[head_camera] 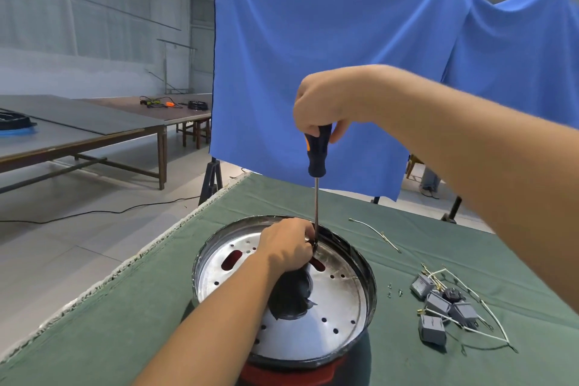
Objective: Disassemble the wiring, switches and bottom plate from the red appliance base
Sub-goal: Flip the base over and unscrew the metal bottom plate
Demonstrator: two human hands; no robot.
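Two hands [286, 244] [322, 106], upright screwdriver [317, 166] at bottom plate [338, 307] far rim.

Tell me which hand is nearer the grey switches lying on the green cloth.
Left. The left hand rests low on the silver bottom plate, across from the grey switches. The right hand is high above the table, gripping the screwdriver handle.

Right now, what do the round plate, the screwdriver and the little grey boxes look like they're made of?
Plate: probably thin sheet metal, bright silver with glare and punched holes. Screwdriver: shiny steel-looking shaft, dark handle with an orange patch, likely plastic or rubber. Grey boxes: matt moulded plastic, it seems, with white wires attached.
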